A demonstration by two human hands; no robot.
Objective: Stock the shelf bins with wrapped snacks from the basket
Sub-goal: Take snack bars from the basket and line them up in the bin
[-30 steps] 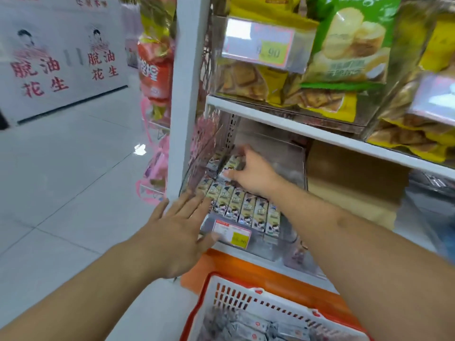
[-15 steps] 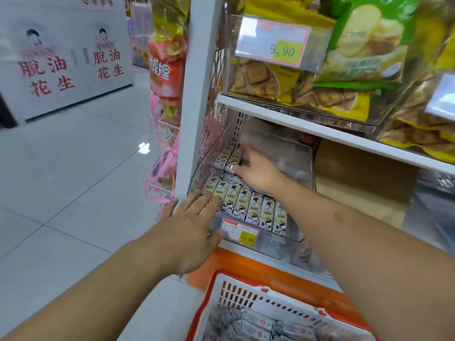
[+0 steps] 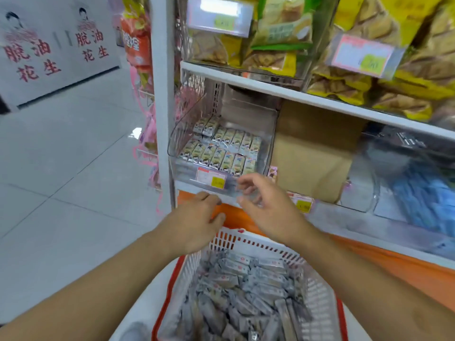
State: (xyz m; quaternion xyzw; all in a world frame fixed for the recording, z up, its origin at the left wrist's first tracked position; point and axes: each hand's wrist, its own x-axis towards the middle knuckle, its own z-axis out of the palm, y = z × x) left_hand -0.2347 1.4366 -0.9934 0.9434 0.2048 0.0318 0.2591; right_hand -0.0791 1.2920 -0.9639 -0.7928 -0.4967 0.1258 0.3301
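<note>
Two empty hands, the left hand point(image 3: 197, 223) and right hand point(image 3: 264, 207), are hovering loosely curled between one basket point(image 3: 320, 286) heaped with wrapped snacks point(image 3: 246, 291) and one clear bin point(image 3: 187, 173) showing two full snack rows.

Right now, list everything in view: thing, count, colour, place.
clear bin: one, transparent, middle shelf at left.
wrapped snacks in the bin: two full rows plus a few behind, cream and silver.
price tag: one, white, red and yellow, bin front.
basket: one, white with red rim, below the shelf.
wrapped snacks in the basket: a large pile, silvery grey.
cardboard box: one, brown, right of the bin.
biscuit bags: several, yellow and green, top shelf.
left hand: empty, above the basket's far rim.
right hand: empty, fingers loosely curled, before the bin front.
</note>
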